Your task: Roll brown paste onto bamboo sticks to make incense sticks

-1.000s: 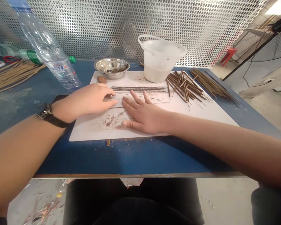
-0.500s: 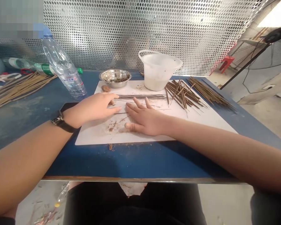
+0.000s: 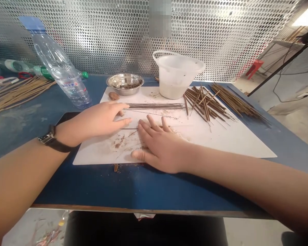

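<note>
My right hand [image 3: 164, 145] lies flat with fingers spread on a white board [image 3: 241, 147], its palm side hidden. A thin dark stick [image 3: 129, 128] runs from under its fingertips towards my left thumb. My left hand [image 3: 99, 121] hovers or rests at the board's left, thumb and forefinger apart; I cannot tell whether it touches the board. Its forefinger reaches the left ends of a row of thin dark sticks [image 3: 156, 106]. A brown lump [image 3: 114, 96] sits just beyond it, and part of another lump shows under the fingers. Brown crumbs [image 3: 118, 143] are scattered between my hands.
Behind stand a metal bowl [image 3: 125, 90] with dark bits and a white bucket [image 3: 171, 82]. Brown-coated incense sticks [image 3: 206, 104] lie piled at right, beside another bundle [image 3: 236, 100]. A plastic bottle [image 3: 64, 71] and tan sticks [image 3: 20, 92] are at left. Perforated metal [image 3: 105, 41] backs the table.
My right hand has slid back towards me across the board, fingers still spread. My left hand has stayed at nearly the same spot by the sticks. The view has shifted slightly.
</note>
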Available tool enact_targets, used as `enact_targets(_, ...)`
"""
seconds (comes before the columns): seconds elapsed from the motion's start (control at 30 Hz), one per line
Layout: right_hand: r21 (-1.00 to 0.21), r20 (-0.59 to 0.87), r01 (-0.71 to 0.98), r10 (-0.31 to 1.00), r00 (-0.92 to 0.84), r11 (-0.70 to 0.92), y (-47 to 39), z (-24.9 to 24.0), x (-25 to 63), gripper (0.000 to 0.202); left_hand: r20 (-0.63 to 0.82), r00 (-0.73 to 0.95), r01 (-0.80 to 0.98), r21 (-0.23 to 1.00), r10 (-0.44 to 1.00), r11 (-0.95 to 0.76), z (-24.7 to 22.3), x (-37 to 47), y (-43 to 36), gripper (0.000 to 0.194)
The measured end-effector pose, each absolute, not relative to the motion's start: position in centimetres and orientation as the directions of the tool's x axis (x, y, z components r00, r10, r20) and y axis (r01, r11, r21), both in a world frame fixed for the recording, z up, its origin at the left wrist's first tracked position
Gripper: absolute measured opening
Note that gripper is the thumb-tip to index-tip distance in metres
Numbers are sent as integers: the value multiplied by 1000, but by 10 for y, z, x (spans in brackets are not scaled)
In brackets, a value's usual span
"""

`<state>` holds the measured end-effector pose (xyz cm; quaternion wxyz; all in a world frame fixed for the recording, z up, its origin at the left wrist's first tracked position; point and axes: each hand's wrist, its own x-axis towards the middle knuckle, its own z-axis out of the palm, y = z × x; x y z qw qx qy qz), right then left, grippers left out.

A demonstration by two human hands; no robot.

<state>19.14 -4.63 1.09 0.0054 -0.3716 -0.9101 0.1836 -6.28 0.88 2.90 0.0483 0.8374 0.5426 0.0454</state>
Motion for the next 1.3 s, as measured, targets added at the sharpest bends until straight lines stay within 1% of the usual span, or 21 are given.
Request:
enact_targets(0.1, -298, -87, 651, 660, -746, 698, -29, 5, 194, 114, 31, 405, 902, 151, 914, -405, 26, -67, 11, 78)
enact_targets(0.23, -319, -82, 608, 618, -782, 727, -41, 6, 203, 117, 0, 364, 917, 174, 931, -358, 28, -66, 8, 83)
enact_targets(0.37, -335, -113, 602, 604, -789, 725, -61, 8, 210, 116, -16, 367, 922, 134, 930, -362, 32, -59, 2, 86)
enact_targets(0.5, -324, -39, 590, 613, -789, 739, -45, 3, 209, 110, -6, 379, 920, 109, 925, -376, 29, -62, 3, 90)
enact_targets(0.63, -289, -27, 588, 608, -794, 755, -25, -1, 208, 109, -6, 391, 915, 112, 920, -388, 25, -67, 7, 88)
enact_targets(0.73, -276, -31, 588, 604, -796, 761, -34, 1, 211, 110, 11, 384, 917, 117, 923, -382, 25, -68, 7, 87)
enact_targets(0.9, -279, -2, 581, 604, -797, 765, -57, 4, 214, 105, 18, 393, 910, 133, 919, -392, 23, -68, 5, 88)
enact_targets(1.03, -261, -23, 598, 614, -789, 758, -43, 4, 207, 107, 33, 414, 900, 138, 910, -414, 22, -69, 6, 83)
enact_targets(1.17, -209, -21, 626, 637, -771, 751, -19, 16, 212, 96, 43, 428, 890, 154, 903, -429, 23, -68, 6, 75)
enact_targets(1.23, -141, -16, 704, 710, -705, 696, -10, 25, 227, 84, 25, 430, 892, 145, 903, -429, 25, -67, 5, 73)
enact_targets(1.3, -39, -56, 789, 787, -614, 613, -1, 32, 250, 67, 8, 436, 892, 125, 900, -434, 27, -66, 5, 72)
